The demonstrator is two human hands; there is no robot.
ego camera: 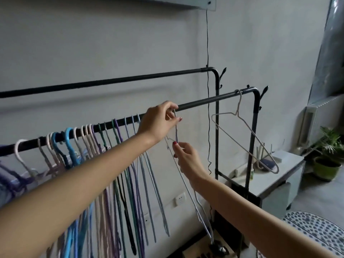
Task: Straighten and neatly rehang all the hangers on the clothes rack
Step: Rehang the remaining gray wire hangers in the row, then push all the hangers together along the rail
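Observation:
A black clothes rack has a near rail [204, 100] and a far rail [111, 81]. Several thin hangers [130, 164] in blue, purple, pink and green hang packed together along the left half of the near rail. My left hand [160, 120] pinches the hook of a pale wire hanger [188, 185] right at the near rail. My right hand [184, 155] pinches that hanger's neck just below. A lone white wire hanger [247, 136] hangs tilted near the rail's right end.
A black cable [208, 108] drops down the grey wall behind the rack. A low grey cabinet [275, 185] stands right of the rack, with a potted plant [327, 161] beyond it. A patterned round mat [316, 233] lies on the floor at lower right.

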